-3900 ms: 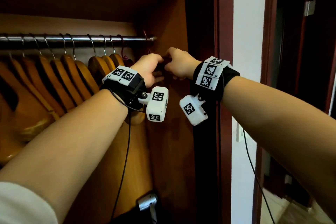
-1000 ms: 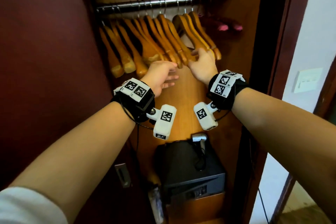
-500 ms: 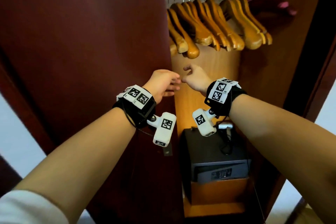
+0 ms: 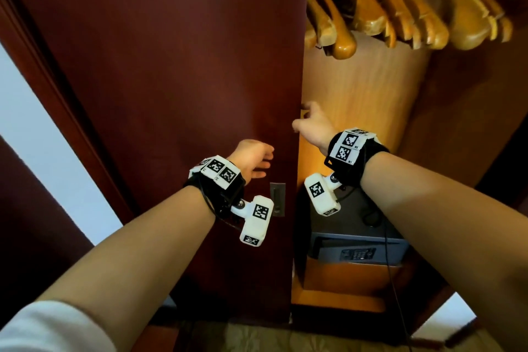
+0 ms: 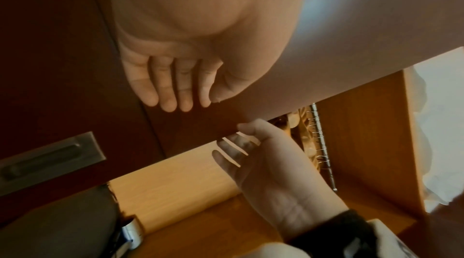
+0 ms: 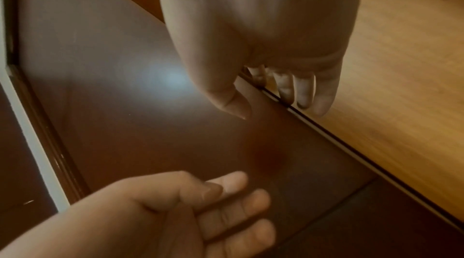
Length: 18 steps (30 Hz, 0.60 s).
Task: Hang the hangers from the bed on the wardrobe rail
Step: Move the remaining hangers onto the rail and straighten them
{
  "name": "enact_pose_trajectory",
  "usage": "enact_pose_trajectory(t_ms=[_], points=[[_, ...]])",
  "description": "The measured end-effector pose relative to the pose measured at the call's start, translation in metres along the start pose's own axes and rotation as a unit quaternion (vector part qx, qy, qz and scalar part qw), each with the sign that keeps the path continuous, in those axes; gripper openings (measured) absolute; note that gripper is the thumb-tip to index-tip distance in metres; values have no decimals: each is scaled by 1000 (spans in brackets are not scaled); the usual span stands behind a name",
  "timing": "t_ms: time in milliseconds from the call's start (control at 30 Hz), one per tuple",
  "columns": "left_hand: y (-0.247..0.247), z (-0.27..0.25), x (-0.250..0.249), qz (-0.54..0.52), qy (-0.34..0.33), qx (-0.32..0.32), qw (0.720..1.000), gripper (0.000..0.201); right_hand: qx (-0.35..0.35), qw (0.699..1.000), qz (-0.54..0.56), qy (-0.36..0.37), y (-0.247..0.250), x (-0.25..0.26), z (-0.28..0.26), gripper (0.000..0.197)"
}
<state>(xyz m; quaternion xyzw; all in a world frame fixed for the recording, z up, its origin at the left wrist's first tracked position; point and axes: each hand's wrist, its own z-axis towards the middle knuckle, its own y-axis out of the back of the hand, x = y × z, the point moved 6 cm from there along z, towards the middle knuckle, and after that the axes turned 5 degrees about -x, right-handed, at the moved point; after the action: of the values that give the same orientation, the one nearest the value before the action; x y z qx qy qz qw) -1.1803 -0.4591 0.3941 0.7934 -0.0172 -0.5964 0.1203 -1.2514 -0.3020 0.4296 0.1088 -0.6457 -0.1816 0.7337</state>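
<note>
Gripping the free edge of the dark red wardrobe door (image 4: 171,66), our right hand (image 4: 313,126) has its fingers (image 6: 303,91) hooked behind the panel and its thumb on the front face — a hold that suits sliding the door, we judge to close it. Our left hand (image 4: 251,161) hangs just in front of the door face with fingers loosely relaxed, holding nothing; it sits above the recessed metal door handle (image 4: 277,198) and does not touch it. The wooden hangers (image 4: 400,3) are packed close together at the top of the opening, and the left wrist view shows their wire hooks strung along the wardrobe rail (image 5: 322,147), so we judge the hanging finished. No hanger is in either hand, and the bed is out of view. Below stands a dark safe (image 4: 354,248) with a keypad whose markings are too small to read. On our wristbands the square coded tags carry small print; the right one appears to read R1 and R2.
</note>
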Motion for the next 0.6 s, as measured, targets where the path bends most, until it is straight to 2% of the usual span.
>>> enact_pose_trajectory(t_ms=[67, 133, 334, 434, 601], points=[[-7, 4, 7, -4, 9, -9, 1000, 28, -5, 1000, 20, 1, 2, -3, 6, 59], [-14, 7, 13, -5, 15, -13, 1000, 28, 4, 1000, 28, -1, 1, -6, 10, 65], [-41, 14, 44, -16, 74, -41, 996, 16, 101, 994, 30, 17, -9, -31, 31, 67], [-50, 19, 61, -16, 107, -56, 992, 9, 121, 991, 48, 13, -13, -39, 44, 66], [-68, 24, 83, -33, 149, -81, 985, 25, 138, 987, 76, 18, -21, -47, 57, 58]])
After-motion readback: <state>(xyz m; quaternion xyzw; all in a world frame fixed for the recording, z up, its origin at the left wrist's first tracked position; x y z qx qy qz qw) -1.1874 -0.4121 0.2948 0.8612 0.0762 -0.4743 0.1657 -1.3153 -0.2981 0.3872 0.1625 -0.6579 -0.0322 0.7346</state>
